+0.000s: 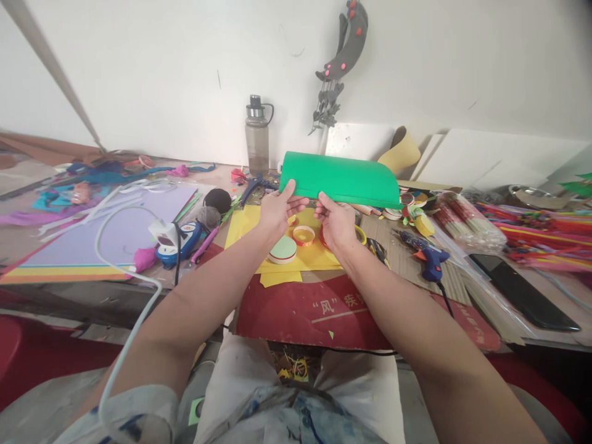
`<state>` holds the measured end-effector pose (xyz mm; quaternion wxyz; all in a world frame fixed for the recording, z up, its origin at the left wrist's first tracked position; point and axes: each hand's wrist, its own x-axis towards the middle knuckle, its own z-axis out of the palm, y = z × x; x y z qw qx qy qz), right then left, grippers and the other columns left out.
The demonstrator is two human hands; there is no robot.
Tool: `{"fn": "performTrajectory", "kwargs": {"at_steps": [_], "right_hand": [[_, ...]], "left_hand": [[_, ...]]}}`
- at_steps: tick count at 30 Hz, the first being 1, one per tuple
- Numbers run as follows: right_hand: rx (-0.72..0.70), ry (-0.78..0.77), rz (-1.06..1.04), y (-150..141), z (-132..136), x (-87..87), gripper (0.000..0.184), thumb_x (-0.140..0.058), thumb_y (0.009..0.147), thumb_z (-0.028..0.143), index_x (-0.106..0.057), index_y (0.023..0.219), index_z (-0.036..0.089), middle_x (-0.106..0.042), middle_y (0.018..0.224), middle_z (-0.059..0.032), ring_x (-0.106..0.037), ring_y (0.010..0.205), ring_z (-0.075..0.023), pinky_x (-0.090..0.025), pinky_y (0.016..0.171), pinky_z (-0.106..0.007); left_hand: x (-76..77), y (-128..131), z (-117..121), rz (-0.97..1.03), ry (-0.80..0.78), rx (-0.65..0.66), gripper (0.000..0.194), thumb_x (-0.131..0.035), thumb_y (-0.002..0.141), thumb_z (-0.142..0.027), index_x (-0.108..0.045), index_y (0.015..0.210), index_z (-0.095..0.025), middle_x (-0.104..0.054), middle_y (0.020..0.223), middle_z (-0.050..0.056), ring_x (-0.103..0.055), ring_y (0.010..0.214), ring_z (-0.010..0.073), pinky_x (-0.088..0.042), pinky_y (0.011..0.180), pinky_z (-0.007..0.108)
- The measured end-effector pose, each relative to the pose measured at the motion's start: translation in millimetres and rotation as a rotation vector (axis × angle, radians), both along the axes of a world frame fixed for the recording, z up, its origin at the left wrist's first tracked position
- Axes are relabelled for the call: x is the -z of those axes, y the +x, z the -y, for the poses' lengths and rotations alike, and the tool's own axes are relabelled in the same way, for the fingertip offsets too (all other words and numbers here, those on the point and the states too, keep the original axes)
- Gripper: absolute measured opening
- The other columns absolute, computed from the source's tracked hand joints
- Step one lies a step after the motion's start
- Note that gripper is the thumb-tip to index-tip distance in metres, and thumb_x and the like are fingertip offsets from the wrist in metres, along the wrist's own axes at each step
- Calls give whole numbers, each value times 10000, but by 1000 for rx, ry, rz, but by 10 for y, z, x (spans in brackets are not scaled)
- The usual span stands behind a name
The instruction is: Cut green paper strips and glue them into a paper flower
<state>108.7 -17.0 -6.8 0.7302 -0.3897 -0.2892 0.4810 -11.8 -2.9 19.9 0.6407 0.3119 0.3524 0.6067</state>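
A green sheet [340, 176], bent over into a curve, is raised above the table in both hands. My left hand [280, 209] pinches its lower left edge, the thumb lying on the green face. Along the same edge, nearer its middle, my right hand [335, 219] grips with thumb and fingers. Beneath them lies a yellow sheet [245, 231]. On it rest a round white box with a pale green top [282, 248] and a small orange-edged ring [304, 235]. A yellow roll [359, 234] is partly hidden behind my right hand.
To the right are a blue glue gun [430, 256], a black phone [522, 290] and bundled pipe cleaners [541, 228]. A bottle [257, 135] stands by the wall. On the left, a white cable [134, 333] hangs across my left arm near a blue power strip [180, 243] and coloured sheets [115, 222].
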Motion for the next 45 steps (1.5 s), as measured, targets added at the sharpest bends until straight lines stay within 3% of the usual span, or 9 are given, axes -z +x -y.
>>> {"fn": "performTrajectory", "kwargs": {"at_steps": [8,11,14,18,25,31,37,42,45], "right_hand": [[-5,22,21,23,-24,4,283,-919,750,289,-674,655,185,-688,623,12,-564,525,-87,-514,507,-217],[6,19,-6,46,-44,7,297,-917,746,273,-657,633,182,-673,607,22,-562,524,-77,-503,518,-208],[-11,46,3,33,-56,28,312,-924,735,291,-657,617,181,-659,588,33,-541,508,-72,-481,515,-214],[-58,88,72,-14,-49,64,303,-951,694,342,-696,658,180,-667,592,37,-543,506,-82,-481,515,-232],[11,75,82,102,-60,-28,415,-951,717,404,-599,633,201,-667,605,30,-569,535,-81,-488,515,-202],[-35,53,112,132,-66,-68,379,-921,761,403,-606,688,204,-676,646,31,-585,547,-87,-503,520,-210],[-27,34,79,99,-52,-59,300,-878,800,289,-646,641,183,-652,580,29,-554,506,-74,-478,521,-209],[-127,53,122,28,-14,-48,331,-900,790,355,-669,639,174,-671,592,15,-562,519,-87,-488,535,-227],[-84,40,126,62,-30,-62,341,-912,782,367,-654,659,182,-670,600,21,-568,521,-93,-485,525,-229]], "left_hand": [[-26,-34,-37,14,-16,-5,415,-823,866,-515,-609,838,-161,-724,662,57,-754,666,166,-577,695,254],[1,-12,-22,25,12,84,438,-812,868,-540,-647,792,-141,-764,726,92,-760,696,165,-592,732,265],[56,33,5,-12,40,187,342,-863,853,-401,-709,778,-105,-783,760,97,-748,683,143,-585,769,266],[92,51,19,-57,59,156,200,-824,880,-179,-733,736,-74,-762,696,70,-710,623,104,-548,744,242],[21,-82,-81,-54,61,51,195,-838,867,-183,-721,746,-84,-752,692,61,-677,589,89,-520,660,222],[83,-157,-196,-29,91,67,171,-786,908,-172,-723,774,-87,-749,693,58,-674,578,82,-516,629,209],[76,-25,-80,3,127,86,161,-843,846,-161,-715,769,-99,-745,693,40,-710,646,99,-548,697,220],[67,16,-12,-22,102,105,156,-790,873,-95,-727,732,-78,-745,673,60,-704,629,101,-559,719,233],[49,-37,-43,-9,86,58,155,-765,887,-72,-729,736,-69,-733,659,58,-692,606,98,-543,678,227]]}}
